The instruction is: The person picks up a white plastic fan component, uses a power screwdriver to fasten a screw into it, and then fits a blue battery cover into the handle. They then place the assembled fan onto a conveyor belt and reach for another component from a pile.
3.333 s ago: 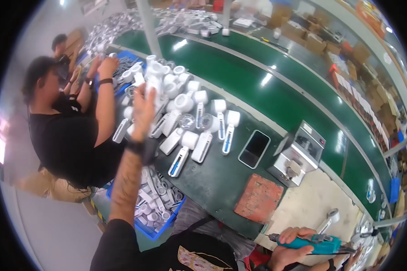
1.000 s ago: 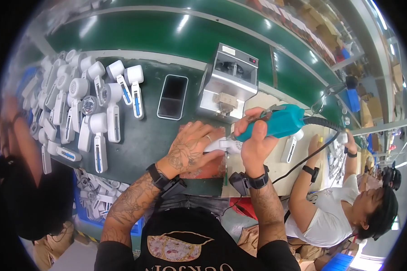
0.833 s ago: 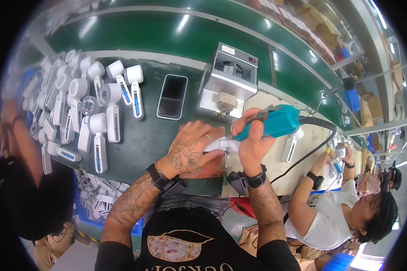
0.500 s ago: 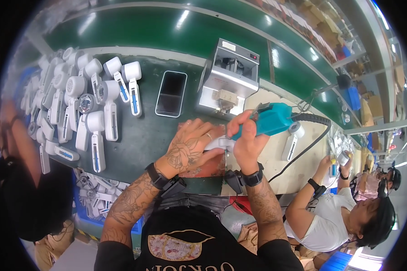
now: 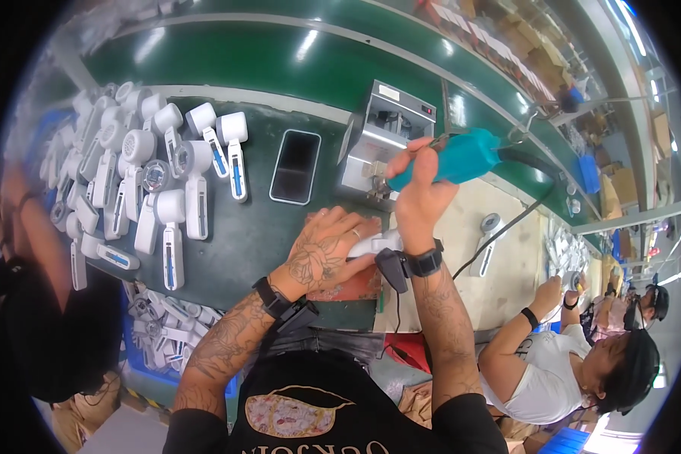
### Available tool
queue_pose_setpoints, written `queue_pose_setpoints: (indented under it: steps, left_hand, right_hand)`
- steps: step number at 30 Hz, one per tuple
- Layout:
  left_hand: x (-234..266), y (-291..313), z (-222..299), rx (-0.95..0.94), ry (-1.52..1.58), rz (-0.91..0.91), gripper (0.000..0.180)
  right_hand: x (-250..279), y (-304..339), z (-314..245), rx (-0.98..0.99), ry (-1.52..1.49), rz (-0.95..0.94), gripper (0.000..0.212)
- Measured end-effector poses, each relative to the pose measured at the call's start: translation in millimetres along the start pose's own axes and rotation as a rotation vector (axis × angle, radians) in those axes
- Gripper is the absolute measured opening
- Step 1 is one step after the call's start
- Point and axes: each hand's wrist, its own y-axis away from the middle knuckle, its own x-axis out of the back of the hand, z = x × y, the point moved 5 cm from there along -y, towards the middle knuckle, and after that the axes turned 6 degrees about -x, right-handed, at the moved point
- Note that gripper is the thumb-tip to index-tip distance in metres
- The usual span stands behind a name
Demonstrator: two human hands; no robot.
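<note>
My left hand (image 5: 321, 251) is closed on a white handheld fan (image 5: 372, 244), partly hidden by my fingers and right wrist. It holds the fan down over a reddish-brown pad (image 5: 348, 289) at the bench's near edge. My right hand (image 5: 420, 198) grips a teal electric screwdriver (image 5: 467, 155), tilted with its cable end toward the right. The screwdriver's nose end points at the front of a grey metal screw feeder (image 5: 393, 129). Whether its bit touches the feeder is too small to tell.
Several white fans (image 5: 138, 146) crowd the bench's left side, beside a phone (image 5: 295, 166). Another fan (image 5: 486, 246) lies to the right. A black cable (image 5: 499, 225) crosses that side. A blue bin (image 5: 155, 356) of fan parts is below left. Co-workers sit at both sides.
My right hand has raised the screwdriver away from the fan, up to the screw feeder's front. My left hand stays on the fan. The whole view has shifted slightly.
</note>
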Motion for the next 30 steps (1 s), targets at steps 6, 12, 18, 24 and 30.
queue_pose_setpoints:
  steps: [6, 12, 18, 24, 30]
  left_hand:
    - [0.0, -1.5, 1.9, -0.008, 0.031, 0.015, 0.046]
    - [0.6, 0.0, -2.0, 0.031, 0.042, 0.058, 0.039]
    - [1.7, -3.7, 1.9, 0.022, 0.043, 0.033, 0.041]
    - [0.3, -2.6, 3.1, -0.003, 0.012, 0.031, 0.041]
    - [-0.1, -5.4, 1.3, 0.001, 0.024, 0.015, 0.042]
  right_hand:
    - [8.3, 8.0, 11.5, -0.086, -0.043, -0.035, 0.033]
    - [31.5, 50.8, -19.1, -0.231, -0.039, 0.001, 0.053]
    - [45.2, 72.7, -24.2, -0.224, -0.028, -0.047, 0.058]
    - [43.9, 81.6, -15.2, -0.223, -0.053, -0.04, 0.053]
    - [43.1, 81.5, -7.8, -0.261, -0.102, -0.041, 0.047]
